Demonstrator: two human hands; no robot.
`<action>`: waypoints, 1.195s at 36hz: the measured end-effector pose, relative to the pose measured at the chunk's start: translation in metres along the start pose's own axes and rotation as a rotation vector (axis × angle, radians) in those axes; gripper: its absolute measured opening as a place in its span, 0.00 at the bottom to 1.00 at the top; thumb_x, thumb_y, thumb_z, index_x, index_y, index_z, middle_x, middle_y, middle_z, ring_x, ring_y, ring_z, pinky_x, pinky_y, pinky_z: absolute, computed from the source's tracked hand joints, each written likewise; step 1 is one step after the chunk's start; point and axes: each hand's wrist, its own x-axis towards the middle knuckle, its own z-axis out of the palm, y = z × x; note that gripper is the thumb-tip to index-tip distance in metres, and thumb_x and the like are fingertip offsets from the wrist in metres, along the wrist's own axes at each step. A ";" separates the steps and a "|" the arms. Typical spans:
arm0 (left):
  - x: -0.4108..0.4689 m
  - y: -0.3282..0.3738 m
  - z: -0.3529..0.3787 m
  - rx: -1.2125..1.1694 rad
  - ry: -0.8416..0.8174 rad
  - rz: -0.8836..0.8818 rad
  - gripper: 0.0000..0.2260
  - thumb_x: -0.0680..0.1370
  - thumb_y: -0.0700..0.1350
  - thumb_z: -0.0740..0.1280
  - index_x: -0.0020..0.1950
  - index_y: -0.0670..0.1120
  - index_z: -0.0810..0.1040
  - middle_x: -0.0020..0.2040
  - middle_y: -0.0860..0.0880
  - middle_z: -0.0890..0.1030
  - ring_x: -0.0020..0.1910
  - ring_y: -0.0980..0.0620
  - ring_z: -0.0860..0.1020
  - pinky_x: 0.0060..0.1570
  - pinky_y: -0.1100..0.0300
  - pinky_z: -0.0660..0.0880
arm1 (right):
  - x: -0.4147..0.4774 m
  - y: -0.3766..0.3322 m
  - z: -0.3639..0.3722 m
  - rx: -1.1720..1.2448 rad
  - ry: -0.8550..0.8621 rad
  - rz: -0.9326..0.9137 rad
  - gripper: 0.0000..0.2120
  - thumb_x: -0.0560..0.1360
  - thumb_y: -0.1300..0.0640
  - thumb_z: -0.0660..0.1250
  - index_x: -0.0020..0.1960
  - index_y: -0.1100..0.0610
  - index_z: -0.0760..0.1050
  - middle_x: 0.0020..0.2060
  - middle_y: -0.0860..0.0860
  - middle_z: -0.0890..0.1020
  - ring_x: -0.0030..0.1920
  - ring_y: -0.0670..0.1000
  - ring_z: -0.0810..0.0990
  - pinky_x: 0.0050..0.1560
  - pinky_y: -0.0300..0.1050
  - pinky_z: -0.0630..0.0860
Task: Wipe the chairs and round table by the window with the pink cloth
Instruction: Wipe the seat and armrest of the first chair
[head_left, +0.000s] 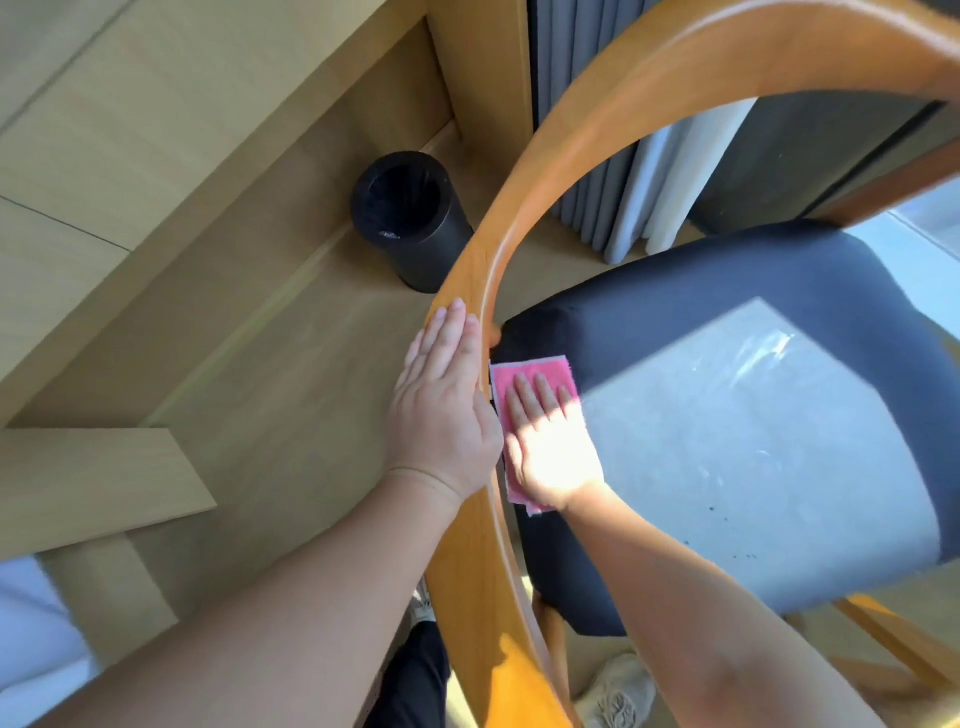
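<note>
A chair with a curved orange wooden back rail (530, 171) and a dark blue cushioned seat (753, 291) fills the view from above. My left hand (441, 410) lies flat against the outer side of the rail, fingers together. My right hand (550, 447) presses flat on the pink cloth (530, 370), which lies on the seat's left edge just inside the rail. Bright sunlight falls over the right hand and the middle of the seat. The round table is not in view.
A black cylindrical bin (410, 218) stands on the wooden floor beyond the chair, close to the rail. Grey and white curtains (613, 171) hang behind it. Light wooden furniture panels (93, 483) sit at the left. My shoes (618, 691) show below.
</note>
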 end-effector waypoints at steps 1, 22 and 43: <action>0.000 0.000 0.000 0.005 -0.005 0.000 0.27 0.77 0.49 0.44 0.75 0.43 0.62 0.76 0.48 0.61 0.75 0.53 0.54 0.73 0.55 0.50 | -0.011 0.000 0.001 -0.023 -0.046 -0.039 0.36 0.77 0.45 0.62 0.77 0.63 0.57 0.76 0.61 0.59 0.77 0.64 0.52 0.76 0.63 0.45; -0.001 0.003 -0.003 0.059 -0.071 -0.009 0.28 0.76 0.43 0.51 0.77 0.42 0.56 0.78 0.45 0.55 0.77 0.49 0.50 0.73 0.57 0.44 | -0.028 0.011 -0.008 -0.041 -0.061 0.053 0.27 0.81 0.48 0.50 0.76 0.59 0.63 0.75 0.57 0.65 0.77 0.61 0.58 0.76 0.60 0.47; 0.003 0.004 -0.007 0.050 -0.113 0.136 0.24 0.75 0.41 0.57 0.72 0.45 0.67 0.76 0.44 0.60 0.76 0.47 0.54 0.73 0.51 0.49 | 0.015 0.017 -0.015 0.009 0.084 0.171 0.28 0.79 0.49 0.52 0.74 0.65 0.66 0.72 0.64 0.67 0.73 0.68 0.62 0.75 0.64 0.52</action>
